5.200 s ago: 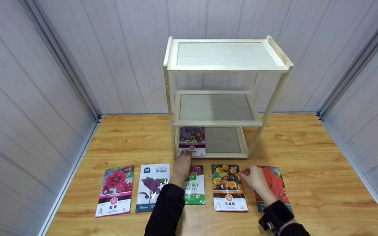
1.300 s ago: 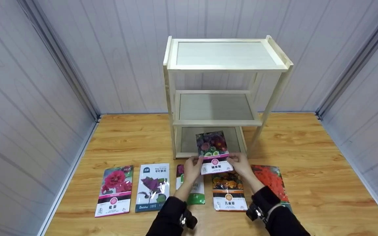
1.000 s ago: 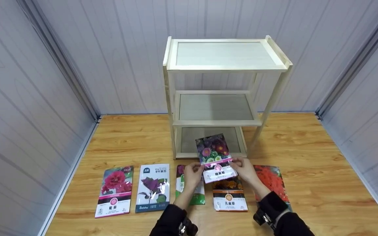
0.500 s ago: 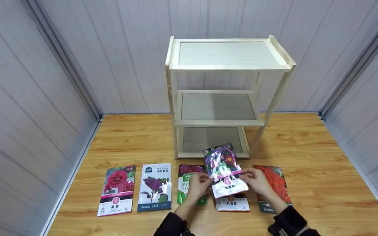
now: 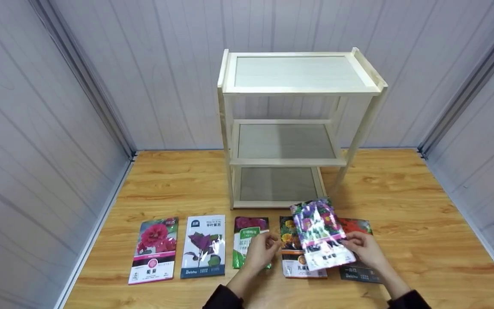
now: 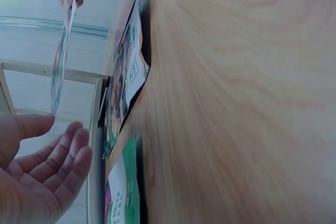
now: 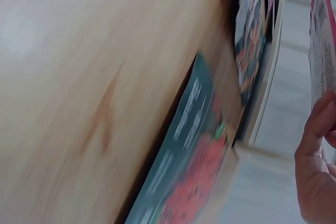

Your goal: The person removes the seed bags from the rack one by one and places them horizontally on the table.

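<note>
My right hand point(image 5: 368, 249) pinches the right edge of a seed packet point(image 5: 319, 229) with purple and pink flowers and a white lower band. The packet is tilted and raised above the floor, over part of the orange marigold packet point(image 5: 290, 257). In the right wrist view its white printed back point(image 7: 321, 51) shows above the thumb. My left hand point(image 5: 260, 252) holds nothing; it hovers over the green and white packet point(image 5: 241, 244), its fingers loosely bent and apart from the thumb in the left wrist view. The red-flower packet point(image 5: 357, 272) lies partly behind my right hand.
A pale wooden three-tier shelf point(image 5: 287, 162) stands behind the packets. To the left lie a pink-flower packet point(image 5: 154, 246) and a white packet with a purple plant point(image 5: 204, 246). Panelled walls point(image 5: 178, 86) enclose the wood-patterned surface point(image 5: 410, 206).
The purple-flower packet has left the bottom shelf, was held in both hands, and has moved right and toward me. My left hand has let go of it.
</note>
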The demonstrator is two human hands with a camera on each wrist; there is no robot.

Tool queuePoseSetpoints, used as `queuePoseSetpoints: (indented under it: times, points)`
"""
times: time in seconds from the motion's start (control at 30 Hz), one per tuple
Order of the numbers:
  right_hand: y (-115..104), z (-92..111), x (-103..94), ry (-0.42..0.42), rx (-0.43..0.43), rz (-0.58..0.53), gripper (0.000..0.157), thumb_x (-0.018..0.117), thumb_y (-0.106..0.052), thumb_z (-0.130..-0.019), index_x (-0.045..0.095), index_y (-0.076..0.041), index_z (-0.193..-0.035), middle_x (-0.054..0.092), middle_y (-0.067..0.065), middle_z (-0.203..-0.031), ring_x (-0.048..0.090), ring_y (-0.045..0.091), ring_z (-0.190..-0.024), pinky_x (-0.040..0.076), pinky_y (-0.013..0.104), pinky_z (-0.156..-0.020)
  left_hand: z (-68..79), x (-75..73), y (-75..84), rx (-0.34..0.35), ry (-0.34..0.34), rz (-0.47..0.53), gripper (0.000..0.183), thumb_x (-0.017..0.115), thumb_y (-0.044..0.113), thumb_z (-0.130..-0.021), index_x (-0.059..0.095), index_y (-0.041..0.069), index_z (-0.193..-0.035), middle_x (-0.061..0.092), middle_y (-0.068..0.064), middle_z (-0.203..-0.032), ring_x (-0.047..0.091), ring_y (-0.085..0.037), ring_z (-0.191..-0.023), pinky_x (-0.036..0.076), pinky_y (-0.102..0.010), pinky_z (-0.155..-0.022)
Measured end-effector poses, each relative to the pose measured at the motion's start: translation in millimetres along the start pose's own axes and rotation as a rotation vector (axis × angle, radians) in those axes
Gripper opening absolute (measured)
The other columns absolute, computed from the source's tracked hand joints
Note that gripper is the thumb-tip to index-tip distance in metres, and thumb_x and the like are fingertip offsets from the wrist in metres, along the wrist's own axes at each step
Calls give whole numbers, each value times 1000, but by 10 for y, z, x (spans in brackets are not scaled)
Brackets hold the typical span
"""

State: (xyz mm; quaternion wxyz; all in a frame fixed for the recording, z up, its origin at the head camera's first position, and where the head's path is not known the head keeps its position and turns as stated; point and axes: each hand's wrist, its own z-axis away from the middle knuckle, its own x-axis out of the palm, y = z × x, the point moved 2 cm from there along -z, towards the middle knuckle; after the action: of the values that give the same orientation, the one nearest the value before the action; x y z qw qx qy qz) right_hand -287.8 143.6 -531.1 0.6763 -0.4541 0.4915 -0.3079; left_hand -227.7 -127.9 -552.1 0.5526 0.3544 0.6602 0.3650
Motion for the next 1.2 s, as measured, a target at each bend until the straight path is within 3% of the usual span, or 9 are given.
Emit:
queuePoseSetpoints:
  times: [0.2,0.33,0.53,0.67,0.83,0.97,1.1,1.2]
  points:
    - [111,96,-255,87,138,-15,27,56,-1,-84,48,17,-103,62,8,-75,54,10,-58,46,22,-51,40,-121,-30,-23,3,-127,19,63,16,-82,61,-1,-89,57,1,-69,51,-7,-59,45,-20,-53]
    - [198,154,-437,138,157,-3,32,54,1,-84,44,21,-107,63,13,-80,56,8,-61,48,21,-56,59,-235,-75,-39,30,-226,30,61,25,-83,61,-1,-97,59,-2,-75,54,-12,-66,46,-25,-58]
    - [415,182,-750,193,189,79,39,53,-3,-85,40,25,-110,63,11,-79,53,1,-61,46,18,-58,76,-470,-181,-56,133,-315,36,62,25,-82,58,-4,-105,60,-16,-98,58,-27,-90,48,-38,-77]
    - [566,206,-958,248,215,109,41,55,-8,-84,43,24,-106,62,6,-75,51,-2,-61,43,17,-55,85,-636,-241,-20,212,-348,37,64,22,-81,58,-5,-105,59,-18,-101,55,-31,-95,46,-42,-80]
    - [720,218,-1220,279,247,185,46,57,-17,-83,46,21,-108,63,12,-77,49,-1,-63,40,17,-57,106,-778,-307,-8,282,-407,43,61,28,-83,55,-5,-111,53,-20,-114,50,-35,-106,42,-44,-87]
    - [840,245,-1376,294,290,194,43,58,-20,-82,52,16,-105,63,5,-75,48,-1,-64,42,22,-58,119,-864,-347,-52,275,-452,52,55,33,-87,48,-5,-122,40,-22,-130,34,-40,-120,30,-51,-96]
    - [922,305,-1467,333,338,149,39,60,-18,-80,55,14,-101,60,-3,-72,46,-1,-62,42,22,-56,118,-956,-384,-64,260,-492,55,51,36,-88,44,-4,-126,35,-22,-135,26,-40,-125,24,-56,-97]
    - [933,360,-1507,363,348,167,35,59,-17,-80,57,13,-99,61,6,-77,45,0,-63,39,18,-56,126,-1021,-408,-68,252,-508,57,50,37,-88,43,-4,-127,34,-22,-135,25,-39,-125,24,-57,-97]
